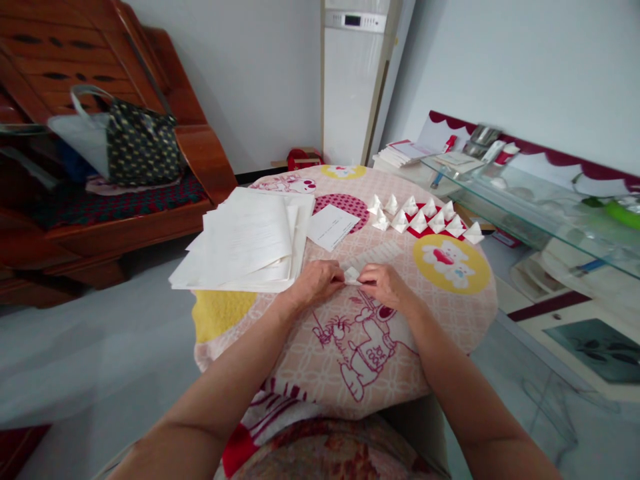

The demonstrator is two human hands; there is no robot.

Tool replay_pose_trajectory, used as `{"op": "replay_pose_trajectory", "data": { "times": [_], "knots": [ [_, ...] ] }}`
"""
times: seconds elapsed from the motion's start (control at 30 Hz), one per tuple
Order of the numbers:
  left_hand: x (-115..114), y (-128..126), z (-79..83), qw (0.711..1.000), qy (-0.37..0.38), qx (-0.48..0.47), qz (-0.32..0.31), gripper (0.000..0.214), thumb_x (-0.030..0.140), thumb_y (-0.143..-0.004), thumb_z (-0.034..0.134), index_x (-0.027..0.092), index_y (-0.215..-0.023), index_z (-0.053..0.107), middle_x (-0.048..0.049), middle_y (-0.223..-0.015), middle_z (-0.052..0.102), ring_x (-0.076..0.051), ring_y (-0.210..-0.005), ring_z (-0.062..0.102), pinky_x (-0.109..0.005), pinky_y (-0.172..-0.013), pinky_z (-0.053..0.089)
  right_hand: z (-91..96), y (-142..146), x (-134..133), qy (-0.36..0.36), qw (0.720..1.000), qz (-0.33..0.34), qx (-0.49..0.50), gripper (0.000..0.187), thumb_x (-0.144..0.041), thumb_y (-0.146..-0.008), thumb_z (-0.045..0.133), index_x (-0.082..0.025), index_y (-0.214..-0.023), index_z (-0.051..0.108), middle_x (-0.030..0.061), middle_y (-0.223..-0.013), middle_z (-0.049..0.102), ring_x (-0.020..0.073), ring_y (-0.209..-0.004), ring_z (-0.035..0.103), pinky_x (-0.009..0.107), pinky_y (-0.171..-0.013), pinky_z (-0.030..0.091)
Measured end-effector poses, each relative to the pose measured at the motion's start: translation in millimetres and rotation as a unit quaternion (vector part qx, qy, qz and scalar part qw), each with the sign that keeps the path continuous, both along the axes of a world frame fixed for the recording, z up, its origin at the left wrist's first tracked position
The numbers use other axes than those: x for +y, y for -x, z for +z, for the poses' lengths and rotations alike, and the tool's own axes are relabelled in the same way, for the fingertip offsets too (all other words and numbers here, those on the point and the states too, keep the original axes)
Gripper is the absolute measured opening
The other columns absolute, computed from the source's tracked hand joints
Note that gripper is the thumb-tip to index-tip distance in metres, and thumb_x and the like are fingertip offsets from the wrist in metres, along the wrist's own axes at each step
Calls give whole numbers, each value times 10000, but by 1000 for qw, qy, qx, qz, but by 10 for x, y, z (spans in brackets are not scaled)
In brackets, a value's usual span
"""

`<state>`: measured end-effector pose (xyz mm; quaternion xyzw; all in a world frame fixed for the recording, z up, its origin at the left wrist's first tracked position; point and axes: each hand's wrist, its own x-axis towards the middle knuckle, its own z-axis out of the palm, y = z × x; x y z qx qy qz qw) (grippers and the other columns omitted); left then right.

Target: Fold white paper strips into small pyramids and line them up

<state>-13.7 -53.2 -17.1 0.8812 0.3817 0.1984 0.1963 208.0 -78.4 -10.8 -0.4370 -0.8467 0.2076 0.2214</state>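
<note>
A small piece of folded white paper [352, 274] lies between my two hands, near the middle of the round table. My left hand [320, 280] pinches its left end. On the opposite end, the fingers of my right hand [384, 283] are closed. Several folded paper boats [420, 220] stand in two rows at the back right of the table. A white sheet with a few printed lines [332, 227] lies flat beyond my hands. To the left spreads a stack of white paper sheets [245, 233], faintly printed on top.
A patterned cloth [310, 360] covers the round table. Along the right runs a glass-topped cabinet [540, 207] with papers and containers on it. A wooden bench [195, 153] at the left holds a dotted bag [143, 143]. An air conditioner [353, 87] stands behind.
</note>
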Motion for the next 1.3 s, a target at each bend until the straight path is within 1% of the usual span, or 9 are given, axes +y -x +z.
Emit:
{"op": "replay_pose_trajectory", "data": {
  "times": [0.13, 0.27, 0.4, 0.57, 0.73, 0.9, 1.03, 1.13, 1.3],
  "knots": [
    [21, -5, 13, 998, 39, -41, 39, 115, 167, -805, 657, 184, -737, 748, -35, -735, 684, -152, -687, 606, -271, -682, 463, 20, 4, 13, 34, 996, -78, 30, 175, -150, -807, 687, -185, -636, 706, 5, -701, 634, 146, -665, 563, 260, -645, 389],
    [54, -5, 34, 993, 74, -60, 75, 130, 203, -789, 657, 175, -710, 756, -36, -716, 703, -142, -663, 592, -262, -645, 434, 16, 13, 21, 56, 989, -122, 53, 142, -158, -784, 683, -190, -650, 718, -1, -681, 667, 152, -664, 583, 254, -647, 398],
    [105, -13, 29, 988, 110, -51, 95, 164, 241, -776, 650, 168, -670, 751, -12, -611, 672, -124, -582, 548, -250, -572, 365, -11, 21, 38, 59, 985, -158, 36, 159, -179, -790, 670, -188, -638, 713, -12, -596, 638, 139, -598, 539, 251, -586, 349],
    [157, -26, 30, 984, 133, -45, 110, 188, 287, -739, 644, 167, -633, 741, 16, -524, 619, -112, -537, 511, -231, -534, 327, -17, 32, 74, 55, 980, -190, -1, 160, -201, -791, 689, -191, -634, 717, -10, -580, 631, 140, -588, 532, 255, -577, 331],
    [173, -44, 30, 983, 131, -30, 122, 200, 295, -731, 644, 162, -613, 735, 7, -531, 626, -117, -543, 516, -234, -535, 329, 19, 18, 94, 75, 980, -186, -10, 193, -218, -801, 686, -194, -609, 693, -19, -560, 610, 137, -576, 525, 255, -553, 307],
    [170, -63, 41, 981, 131, -10, 140, 189, 277, -739, 654, 157, -624, 745, -7, -554, 629, -125, -554, 528, -245, -557, 351, 19, 29, 109, 74, 976, -200, -36, 209, -212, -808, 685, -192, -600, 671, -12, -560, 596, 138, -576, 522, 263, -556, 299],
    [185, -64, 62, 980, 142, -8, 141, 192, 258, -739, 672, 148, -594, 733, 1, -518, 595, -120, -531, 517, -247, -555, 342, -20, 42, 128, 62, 975, -206, -56, 193, -219, -826, 678, -195, -634, 684, 5, -606, 630, 148, -597, 532, 267, -557, 294],
    [212, -62, 74, 978, 151, -3, 144, 184, 249, -715, 700, 150, -561, 717, 11, -480, 566, -118, -518, 506, -245, -546, 338, -40, 42, 137, 48, 977, -197, -66, 171, -216, -834, 674, -197, -666, 705, 22, -645, 664, 161, -619, 550, 273, -570, 304],
    [257, -68, 78, 976, 157, 14, 151, 164, 269, -685, 716, 149, -575, 725, 10, -487, 582, -123, -526, 517, -243, -542, 342, -21, 56, 129, 47, 976, -195, -89, 161, -226, -853, 655, -192, -726, 747, 43, -688, 705, 174, -641, 578, 277, -586, 328]
  ]
}}
